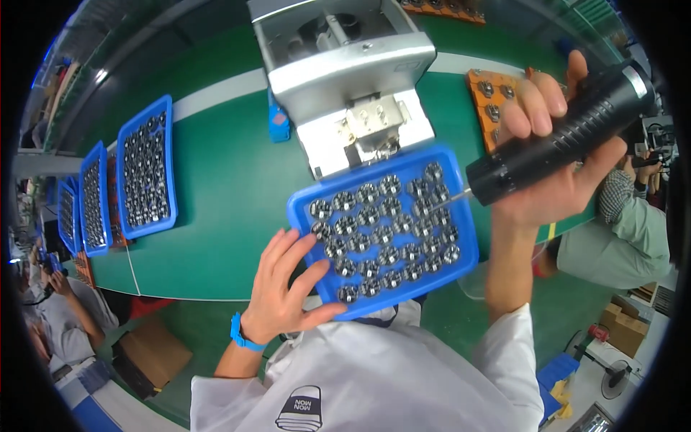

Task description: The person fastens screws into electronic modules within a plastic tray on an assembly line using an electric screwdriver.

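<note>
A blue plastic tray [386,306] holds several rows of small round metal parts [382,235], shiny with dark centres. My left hand [283,288] lies at its left edge with fingers spread, fingertips and thumb touching the rim. In my right hand [551,155] is a black electric screwdriver [568,133], gripped round its ribbed body and tilted over the tray's right side. Its thin bit [451,201] reaches down among the parts near the right edge; whether the tip touches one is too small to tell.
Just beyond the tray stands a silver machine [353,86] with a metal fixture. More filled blue trays [171,169] line the green table's [223,194] left side. An orange tray [484,108] with metal parts sits at the right. Other people work at both sides.
</note>
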